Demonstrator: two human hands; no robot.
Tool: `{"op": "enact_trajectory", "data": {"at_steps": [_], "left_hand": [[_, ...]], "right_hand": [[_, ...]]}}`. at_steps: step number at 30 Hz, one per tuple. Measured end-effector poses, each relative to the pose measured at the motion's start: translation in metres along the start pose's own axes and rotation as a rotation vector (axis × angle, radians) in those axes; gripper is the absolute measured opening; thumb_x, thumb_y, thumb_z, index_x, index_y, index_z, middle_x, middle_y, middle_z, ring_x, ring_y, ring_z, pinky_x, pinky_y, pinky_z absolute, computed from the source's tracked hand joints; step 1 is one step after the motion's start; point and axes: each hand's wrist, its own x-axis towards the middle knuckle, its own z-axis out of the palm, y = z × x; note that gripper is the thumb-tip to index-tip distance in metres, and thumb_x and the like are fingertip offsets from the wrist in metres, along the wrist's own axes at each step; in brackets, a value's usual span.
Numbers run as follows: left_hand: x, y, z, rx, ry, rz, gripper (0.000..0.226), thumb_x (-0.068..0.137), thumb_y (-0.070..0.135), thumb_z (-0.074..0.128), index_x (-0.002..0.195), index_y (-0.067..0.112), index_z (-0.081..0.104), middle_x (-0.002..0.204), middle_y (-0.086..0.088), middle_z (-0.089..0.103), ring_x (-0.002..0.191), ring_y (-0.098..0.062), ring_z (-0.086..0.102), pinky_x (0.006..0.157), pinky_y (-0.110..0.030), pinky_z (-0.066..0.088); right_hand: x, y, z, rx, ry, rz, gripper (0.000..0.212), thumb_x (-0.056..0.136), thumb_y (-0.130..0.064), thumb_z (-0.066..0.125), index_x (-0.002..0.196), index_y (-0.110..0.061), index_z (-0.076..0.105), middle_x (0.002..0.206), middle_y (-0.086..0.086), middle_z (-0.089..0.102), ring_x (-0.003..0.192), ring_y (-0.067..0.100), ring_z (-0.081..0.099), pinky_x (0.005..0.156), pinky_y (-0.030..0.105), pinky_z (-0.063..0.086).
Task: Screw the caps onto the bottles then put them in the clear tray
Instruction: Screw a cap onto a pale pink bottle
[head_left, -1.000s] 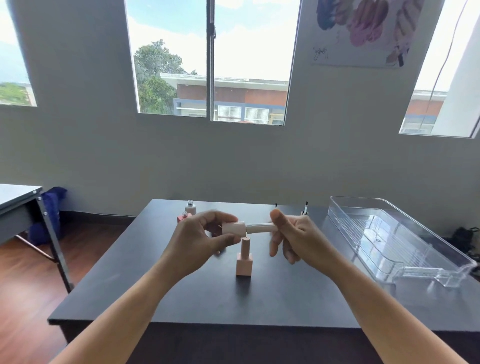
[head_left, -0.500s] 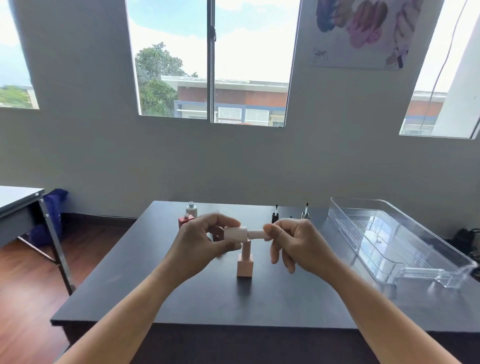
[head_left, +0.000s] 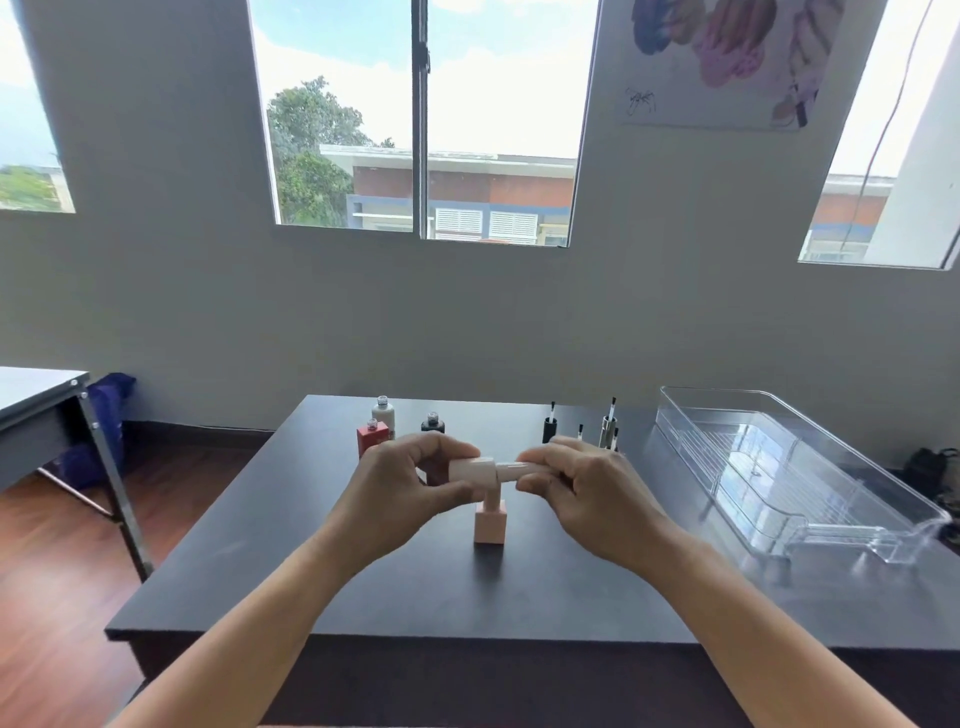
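Hands meet over the dark table (head_left: 415, 592): the left hand (head_left: 400, 493) pinches a pale pink bottle (head_left: 471, 470) held sideways, and the right hand (head_left: 592, 493) pinches its cap (head_left: 511, 469). A second pink bottle (head_left: 490, 525) stands just below, its top hidden. Behind are a red bottle (head_left: 372, 439), a white bottle (head_left: 383, 413), a black bottle (head_left: 432, 423) and upright brush caps (head_left: 549, 427). The clear tray (head_left: 769, 467) lies well to the right. Windows (head_left: 423, 119) sit in the grey wall.

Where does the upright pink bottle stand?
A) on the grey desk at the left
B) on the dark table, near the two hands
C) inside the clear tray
B: the upright pink bottle stands on the dark table, outside the clear tray.
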Motion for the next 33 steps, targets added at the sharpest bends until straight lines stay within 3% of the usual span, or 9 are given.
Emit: {"op": "enact_trajectory", "data": {"at_steps": [5,8,13,17,20,23,25,30,33], "left_hand": [[-0.005,0.008,0.001,0.123,0.076,0.077,0.032,0.070,0.019,0.087,0.099,0.026,0.075,0.089,0.009,0.071,0.066,0.002,0.060,0.068,-0.006,0.046],[-0.006,0.006,0.000,0.201,0.084,0.142,0.031,0.070,0.022,0.088,0.098,0.025,0.075,0.087,0.012,0.068,0.069,0.002,0.061,0.069,-0.008,0.047],[-0.005,-0.003,0.003,0.278,0.084,0.196,0.029,0.071,0.027,0.087,0.097,0.029,0.074,0.091,0.011,0.071,0.073,-0.008,0.065,0.070,-0.025,0.056],[-0.003,-0.007,0.002,0.287,0.078,0.173,0.029,0.070,0.027,0.086,0.095,0.033,0.072,0.087,0.013,0.072,0.080,-0.007,0.066,0.072,-0.015,0.051],[0.000,-0.005,0.000,0.213,0.054,0.112,0.032,0.070,0.023,0.087,0.094,0.037,0.071,0.086,0.016,0.072,0.083,-0.005,0.067,0.074,-0.010,0.049],[0.004,-0.009,0.000,0.121,0.028,0.071,0.036,0.075,0.024,0.083,0.107,0.038,0.073,0.092,0.013,0.073,0.084,-0.005,0.066,0.075,-0.017,0.054],[0.006,-0.015,-0.001,0.001,0.022,0.001,0.031,0.080,0.022,0.080,0.107,0.035,0.073,0.092,0.006,0.074,0.076,-0.005,0.064,0.067,-0.022,0.057],[0.009,-0.031,-0.004,-0.129,0.020,-0.166,0.018,0.083,0.034,0.077,0.099,0.031,0.068,0.086,0.007,0.078,0.079,-0.006,0.069,0.078,-0.034,0.053],[0.008,-0.040,0.000,-0.136,0.011,-0.219,0.020,0.080,0.035,0.080,0.097,0.030,0.070,0.086,0.007,0.078,0.087,-0.014,0.073,0.093,-0.041,0.054]], "right_hand": [[0.003,-0.008,-0.005,-0.004,-0.013,0.025,0.015,0.092,-0.030,0.061,0.102,-0.024,0.071,0.077,-0.013,0.057,0.072,0.014,0.053,0.070,0.030,0.044],[0.004,-0.010,-0.004,0.046,-0.043,0.070,0.011,0.092,-0.027,0.062,0.096,-0.024,0.072,0.074,-0.006,0.060,0.072,0.015,0.054,0.070,0.030,0.044],[0.000,-0.007,0.000,0.073,-0.084,0.120,0.011,0.092,-0.026,0.062,0.091,-0.024,0.073,0.063,-0.014,0.053,0.069,0.011,0.051,0.068,0.025,0.041],[0.001,-0.006,0.004,0.125,-0.044,0.133,0.007,0.089,-0.030,0.066,0.090,-0.028,0.072,0.060,-0.010,0.055,0.061,0.010,0.050,0.061,0.025,0.041],[0.004,-0.007,0.004,0.315,-0.006,0.171,0.007,0.083,-0.029,0.074,0.090,-0.027,0.072,0.067,-0.003,0.064,0.060,0.006,0.051,0.060,0.023,0.044],[0.009,-0.004,-0.006,0.580,0.027,0.259,0.021,0.078,-0.017,0.079,0.098,-0.019,0.071,0.066,0.005,0.056,0.053,0.013,0.048,0.050,0.021,0.043],[0.013,0.007,-0.017,0.645,0.093,0.315,0.018,0.082,-0.014,0.075,0.099,-0.012,0.070,0.065,0.007,0.055,0.050,0.015,0.048,0.046,0.022,0.043],[0.016,0.064,-0.026,0.438,0.334,0.552,0.007,0.086,-0.014,0.069,0.090,-0.008,0.070,0.066,0.005,0.062,0.050,0.013,0.053,0.049,0.028,0.045],[0.013,0.097,-0.018,0.347,0.251,0.709,0.015,0.081,-0.015,0.073,0.094,-0.011,0.065,0.081,0.010,0.064,0.065,0.019,0.058,0.056,0.033,0.051]]}}
